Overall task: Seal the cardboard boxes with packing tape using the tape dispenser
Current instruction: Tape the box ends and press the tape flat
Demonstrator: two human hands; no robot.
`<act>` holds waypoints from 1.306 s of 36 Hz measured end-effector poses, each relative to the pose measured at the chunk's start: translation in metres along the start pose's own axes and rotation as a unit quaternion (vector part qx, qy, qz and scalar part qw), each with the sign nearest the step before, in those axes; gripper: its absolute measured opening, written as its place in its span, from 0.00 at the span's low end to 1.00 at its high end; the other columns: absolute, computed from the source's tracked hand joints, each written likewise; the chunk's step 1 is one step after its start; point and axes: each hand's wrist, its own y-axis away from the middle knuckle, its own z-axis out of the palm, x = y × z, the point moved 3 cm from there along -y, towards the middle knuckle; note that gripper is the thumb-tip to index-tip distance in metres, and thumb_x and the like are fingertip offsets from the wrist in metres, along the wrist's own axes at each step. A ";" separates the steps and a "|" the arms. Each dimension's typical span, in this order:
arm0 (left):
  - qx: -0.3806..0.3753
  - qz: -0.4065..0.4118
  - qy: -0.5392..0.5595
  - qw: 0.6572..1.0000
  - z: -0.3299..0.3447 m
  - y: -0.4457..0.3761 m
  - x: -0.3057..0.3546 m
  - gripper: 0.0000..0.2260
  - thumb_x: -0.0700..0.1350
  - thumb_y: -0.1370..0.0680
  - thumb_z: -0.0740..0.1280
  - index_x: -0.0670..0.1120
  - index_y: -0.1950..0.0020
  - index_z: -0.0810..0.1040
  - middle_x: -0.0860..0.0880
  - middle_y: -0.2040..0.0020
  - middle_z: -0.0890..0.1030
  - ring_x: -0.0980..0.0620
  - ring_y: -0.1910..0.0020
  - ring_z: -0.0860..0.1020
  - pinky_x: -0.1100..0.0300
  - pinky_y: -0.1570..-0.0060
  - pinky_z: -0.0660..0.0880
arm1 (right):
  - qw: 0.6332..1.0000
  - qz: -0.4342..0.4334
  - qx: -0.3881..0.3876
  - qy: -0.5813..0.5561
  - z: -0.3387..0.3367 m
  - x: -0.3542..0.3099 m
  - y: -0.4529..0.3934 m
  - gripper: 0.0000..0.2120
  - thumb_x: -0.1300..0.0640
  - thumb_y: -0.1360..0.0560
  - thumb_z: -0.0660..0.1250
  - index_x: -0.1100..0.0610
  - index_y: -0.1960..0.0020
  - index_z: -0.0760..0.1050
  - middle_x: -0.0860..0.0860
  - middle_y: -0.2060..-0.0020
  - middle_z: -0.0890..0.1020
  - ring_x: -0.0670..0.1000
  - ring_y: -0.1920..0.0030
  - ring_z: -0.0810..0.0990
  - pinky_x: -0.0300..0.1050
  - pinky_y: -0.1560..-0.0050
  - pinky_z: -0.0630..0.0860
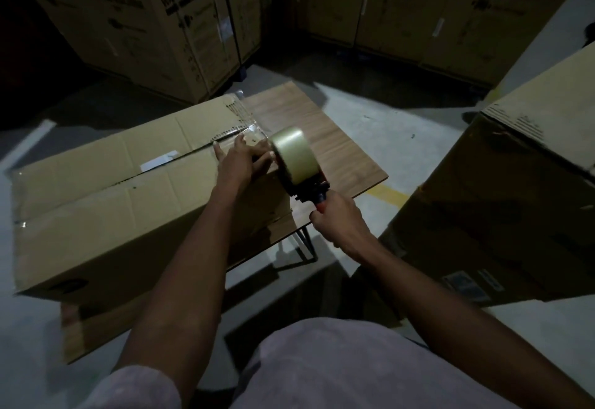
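Head view. I hold the tape dispenser (297, 167) by its red handle, my right hand (338, 220) curled fully round it, the tape roll (291, 154) standing at the right end of the cardboard box (112, 202). My left hand (240, 162) lies flat, fingers straight, pressing the top of the box beside the centre seam (180, 155), just beside the roll. The box rests on a small wooden table (322, 138) and overhangs it to the left.

Risks, as I judge them: the seam gapes dark along most of its length, so tape drawn while the flaps stand apart could bridge the gap and wrinkle; the overhanging box could tip or slide under a hard pull; the pressing fingers sit close to the dispenser's cutting edge.

Not resolved: the blade and the free end of the tape are hidden behind the roll and hand. Clear tape glints at the far right corner, but dim light leaves its extent uncertain. A second box (515, 199) at right is cut off by the frame.
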 end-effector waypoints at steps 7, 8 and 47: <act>-0.005 0.008 0.003 1.000 -0.003 0.002 0.003 0.14 0.57 0.17 0.61 0.54 0.39 0.84 0.40 0.26 0.73 0.45 0.20 0.59 0.33 0.26 0.33 | 1.000 0.013 0.020 0.008 -0.001 -0.003 0.005 0.05 0.53 0.24 0.67 0.49 0.50 0.72 0.49 0.61 0.78 0.51 0.65 0.78 0.42 0.70 0.69; -0.001 0.008 0.016 1.000 -0.003 0.003 0.002 0.13 0.55 0.17 0.61 0.55 0.45 0.85 0.38 0.28 0.75 0.44 0.21 0.62 0.33 0.26 0.33 | 0.999 0.007 0.031 0.029 0.000 -0.005 0.007 0.06 0.54 0.24 0.67 0.49 0.49 0.72 0.48 0.60 0.77 0.51 0.64 0.76 0.42 0.69 0.67; 0.008 0.008 0.009 1.000 0.000 0.006 0.004 0.15 0.57 0.17 0.61 0.56 0.34 0.82 0.49 0.26 0.74 0.48 0.19 0.58 0.33 0.27 0.32 | 0.999 0.033 -0.005 0.016 -0.011 0.007 0.008 0.04 0.54 0.27 0.66 0.50 0.56 0.71 0.54 0.62 0.80 0.57 0.65 0.80 0.50 0.69 0.77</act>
